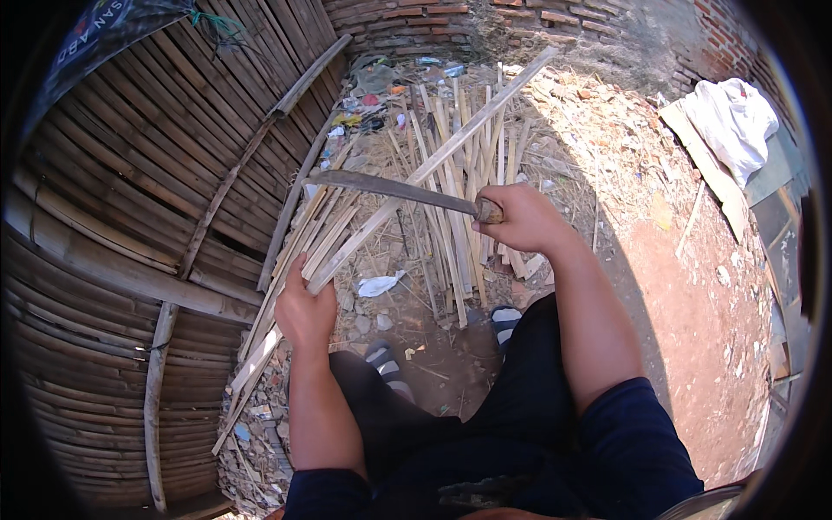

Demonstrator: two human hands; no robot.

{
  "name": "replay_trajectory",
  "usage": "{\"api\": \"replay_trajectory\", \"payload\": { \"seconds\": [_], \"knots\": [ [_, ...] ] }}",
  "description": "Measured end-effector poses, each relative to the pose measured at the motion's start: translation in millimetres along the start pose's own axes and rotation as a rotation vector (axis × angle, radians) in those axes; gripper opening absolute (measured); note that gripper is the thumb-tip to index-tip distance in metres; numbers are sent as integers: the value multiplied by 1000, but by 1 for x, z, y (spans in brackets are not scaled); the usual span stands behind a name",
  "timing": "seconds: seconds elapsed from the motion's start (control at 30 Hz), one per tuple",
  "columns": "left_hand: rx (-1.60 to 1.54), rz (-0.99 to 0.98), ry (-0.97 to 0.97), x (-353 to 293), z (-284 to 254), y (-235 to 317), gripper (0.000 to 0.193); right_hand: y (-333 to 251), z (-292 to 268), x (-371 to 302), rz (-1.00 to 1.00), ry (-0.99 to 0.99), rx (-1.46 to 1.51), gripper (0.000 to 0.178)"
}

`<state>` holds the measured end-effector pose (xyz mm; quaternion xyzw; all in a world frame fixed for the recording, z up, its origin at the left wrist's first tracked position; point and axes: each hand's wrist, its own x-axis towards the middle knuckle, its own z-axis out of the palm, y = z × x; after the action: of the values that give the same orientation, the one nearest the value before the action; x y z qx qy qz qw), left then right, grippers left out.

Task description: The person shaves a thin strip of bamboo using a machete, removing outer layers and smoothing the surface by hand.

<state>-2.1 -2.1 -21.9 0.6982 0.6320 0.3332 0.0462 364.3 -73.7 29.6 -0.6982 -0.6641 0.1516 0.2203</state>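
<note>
My right hand (525,218) is closed round the wooden handle of a machete (394,187). Its long dark blade points left and crosses a pale bamboo strip (472,130). My left hand (305,310) grips that strip near its lower end, and the strip slants up to the far right. Whether the blade touches it, I cannot tell. Beyond and below lies a loose heap of bamboo strips (458,234) on the ground. More bamboo strips (299,244) lie to the left, close to my left hand.
On the left rises a bamboo slat wall (113,217) with poles across it. A brick wall (399,30) stands at the back. At the far right, a white sack (731,126) rests by a board (706,169). A white scrap (380,284) lies between my hands and feet.
</note>
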Motion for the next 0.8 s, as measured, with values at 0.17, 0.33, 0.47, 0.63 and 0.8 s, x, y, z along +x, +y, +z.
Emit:
{"api": "replay_trajectory", "payload": {
  "seconds": [0.17, 0.33, 0.47, 0.63, 0.8],
  "knots": [
    [30, -14, 25, 2, -9, 0, 57, 41, -18, 0, 296, 425, 28, 36],
    [18, 24, 30, -2, 1, 4, 59, 11, -10, -10, 152, 167, -38, 32],
    [20, 53, 24, -2, 6, -3, 60, -19, 13, -12, -159, 30, -161, 30],
    [32, 16, 35, -1, -7, -6, 59, 6, 0, -1, -18, 4, -16, 33],
    [58, 1, 66, 4, -11, -11, 57, 55, -12, 1, 280, 296, 133, 38]
  ]
}}
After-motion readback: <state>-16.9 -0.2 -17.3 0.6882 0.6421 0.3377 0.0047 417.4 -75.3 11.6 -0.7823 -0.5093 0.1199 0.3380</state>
